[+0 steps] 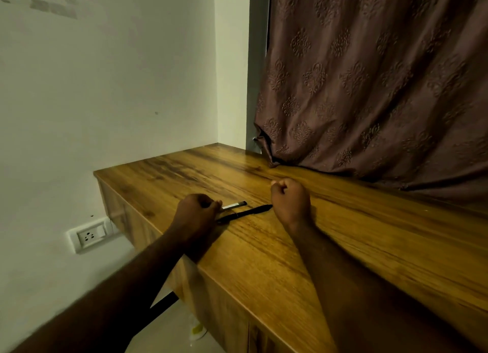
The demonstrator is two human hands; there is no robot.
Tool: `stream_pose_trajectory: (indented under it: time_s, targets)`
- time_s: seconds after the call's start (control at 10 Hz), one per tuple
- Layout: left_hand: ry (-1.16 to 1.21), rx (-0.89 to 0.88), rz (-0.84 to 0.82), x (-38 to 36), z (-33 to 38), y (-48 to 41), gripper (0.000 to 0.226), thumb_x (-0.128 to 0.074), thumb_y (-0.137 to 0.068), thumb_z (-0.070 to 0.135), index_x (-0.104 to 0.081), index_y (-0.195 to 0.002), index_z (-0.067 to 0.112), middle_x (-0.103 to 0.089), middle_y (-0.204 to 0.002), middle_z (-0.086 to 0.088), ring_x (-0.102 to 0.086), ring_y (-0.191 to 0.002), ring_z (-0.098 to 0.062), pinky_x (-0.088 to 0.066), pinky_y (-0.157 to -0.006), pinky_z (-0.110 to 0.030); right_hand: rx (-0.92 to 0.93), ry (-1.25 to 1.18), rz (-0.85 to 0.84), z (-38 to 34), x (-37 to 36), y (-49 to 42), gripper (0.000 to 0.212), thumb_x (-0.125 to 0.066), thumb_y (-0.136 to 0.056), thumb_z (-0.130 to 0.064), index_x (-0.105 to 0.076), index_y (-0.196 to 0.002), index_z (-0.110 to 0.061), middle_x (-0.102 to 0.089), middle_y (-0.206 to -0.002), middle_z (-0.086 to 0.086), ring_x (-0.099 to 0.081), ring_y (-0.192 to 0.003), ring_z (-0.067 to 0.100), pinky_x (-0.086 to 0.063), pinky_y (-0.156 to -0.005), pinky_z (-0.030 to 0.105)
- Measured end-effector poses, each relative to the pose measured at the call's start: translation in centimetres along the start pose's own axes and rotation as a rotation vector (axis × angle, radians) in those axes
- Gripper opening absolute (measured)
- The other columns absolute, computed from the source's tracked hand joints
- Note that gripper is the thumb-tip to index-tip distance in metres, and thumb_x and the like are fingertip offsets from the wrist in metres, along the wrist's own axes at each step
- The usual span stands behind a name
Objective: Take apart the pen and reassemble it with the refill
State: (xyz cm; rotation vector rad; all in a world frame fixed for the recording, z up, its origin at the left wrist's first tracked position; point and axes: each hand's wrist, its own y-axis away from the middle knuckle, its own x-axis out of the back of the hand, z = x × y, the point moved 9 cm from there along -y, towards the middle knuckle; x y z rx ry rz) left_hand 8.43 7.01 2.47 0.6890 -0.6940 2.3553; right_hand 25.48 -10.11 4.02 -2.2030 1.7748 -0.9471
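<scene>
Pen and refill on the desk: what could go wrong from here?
1. The refill and black pen lie near the wooden desk's left edge; a nudge might roll one off to the floor.
2. The left hand pinches only the refill's end, so it may slip or flex.
3. The right hand is a closed fist at the pen's tip, apparently not gripping it; it could knock the pen.

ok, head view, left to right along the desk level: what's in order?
wall socket → left hand → refill → black pen → right hand → curtain; the refill and pen overlap in span, so their order is loose.
</scene>
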Motion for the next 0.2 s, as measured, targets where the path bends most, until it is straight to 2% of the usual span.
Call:
stream_pose_trajectory:
  time_s: [0.1,0.2]
  targets:
    - [-0.113,-0.118,0.021,0.9,1.3,-3.1,0.026,-0.059,-0.091,0.03,-0.067,-0.074,0.013,-0.061,-0.065,0.0,-0.056,-0.061,-0.012,-0.038,-0.056,-0.024,0.087,-0.01,0.035,-1.4,-1.2,-2.6,0.033,-0.055,-0.09,-0.024,-0.05,-0.061,-0.01,-0.052,-0.058,0.005,-0.045,-0.055,0.016,-0.034,-0.051,0.028]
    - [-0.242,-0.202,0.115,2.4,2.8,-7.2,0.024,-0.055,-0.093,0.026,-0.061,-0.073,0.014,-0.06,-0.065,0.0,-0.055,-0.059,-0.014,-0.038,-0.053,-0.025,0.145,-0.021,0.07,-4.1,-2.8,-6.7,0.032,-0.055,-0.086,-0.021,-0.045,-0.057,-0.012,-0.041,-0.054,0.002,-0.038,-0.054,0.015,-0.029,-0.05,0.03]
